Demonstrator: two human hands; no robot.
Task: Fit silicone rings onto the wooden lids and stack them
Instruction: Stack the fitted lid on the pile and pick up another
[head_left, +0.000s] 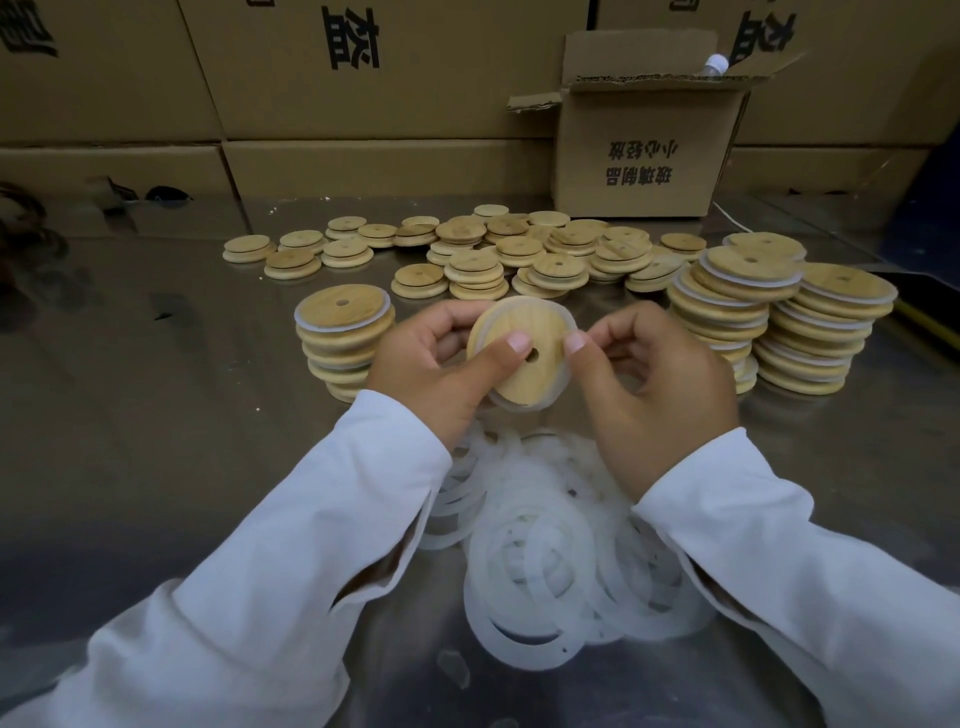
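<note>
- Left hand (421, 364) and right hand (654, 374) pinch a round pale wooden lid (511, 332), a translucent white silicone ring (506, 407) round its rim.
- They hold it above a pile of loose white rings (545, 545) at the steel table's (156, 415) near edge.

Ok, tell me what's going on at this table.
A person holds one wooden lid between left grip and right grip, fitting a silicone ring around it. Loose rings lie below the hands, bare lids sit behind, and ringed stacks stand on both sides.
</note>
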